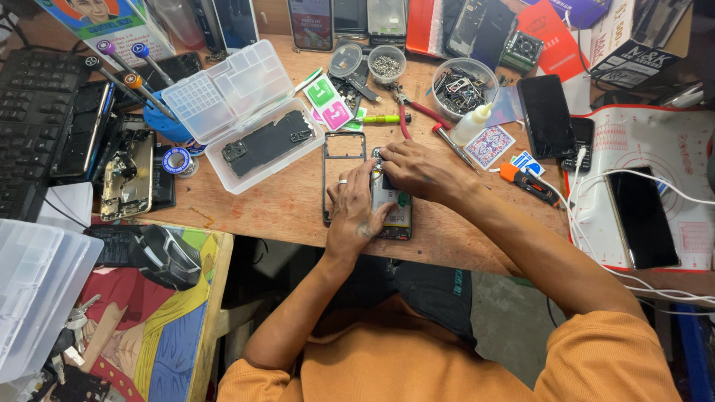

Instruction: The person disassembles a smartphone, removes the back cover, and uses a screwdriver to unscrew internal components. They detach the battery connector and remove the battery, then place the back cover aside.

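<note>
An opened phone (pixel 393 212) with its back off lies on the wooden bench (pixel 283 205), its green board and battery showing. My left hand (pixel 351 212), a ring on one finger, presses down on the phone's left side and holds it. My right hand (pixel 417 170) rests on the phone's upper end, fingertips pinched at the camera area; whether a small tool is in them I cannot tell. A black phone frame (pixel 343 160) lies just left of the phone, touching my left hand.
A clear plastic parts box (pixel 246 112) stands open at the left with a black cover inside. Red-handled pliers (pixel 411 117), a glue bottle (pixel 472 123), bowls of screws (pixel 387 65), screwdrivers (pixel 130 74), other phones (pixel 546 115) and a white mat (pixel 640 141) with cables surround the work spot.
</note>
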